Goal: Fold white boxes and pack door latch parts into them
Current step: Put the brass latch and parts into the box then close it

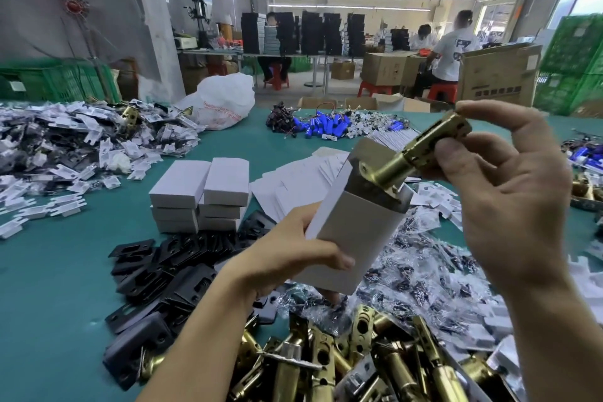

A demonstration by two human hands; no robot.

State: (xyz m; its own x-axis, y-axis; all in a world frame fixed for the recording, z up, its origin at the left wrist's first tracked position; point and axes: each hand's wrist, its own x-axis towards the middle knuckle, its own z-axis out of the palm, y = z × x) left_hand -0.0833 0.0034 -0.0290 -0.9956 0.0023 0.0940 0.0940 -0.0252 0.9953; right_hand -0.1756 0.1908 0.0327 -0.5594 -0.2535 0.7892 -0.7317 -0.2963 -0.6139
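Two hands: left hand (293, 258) grips white box (355, 238), right hand (515, 206) pinches latch (421, 150) at its mouth.

Left hand (287, 254) raised, fingers clasping (thumb in front), right hand (515, 199) higher, fingertips pinching

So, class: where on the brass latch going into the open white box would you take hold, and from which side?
Best grip the flat perforated tail of the brass latch, from the upper right, as the right hand pinches it. The round bolt end tilts down at the mouth of the white box, so it must stay free.
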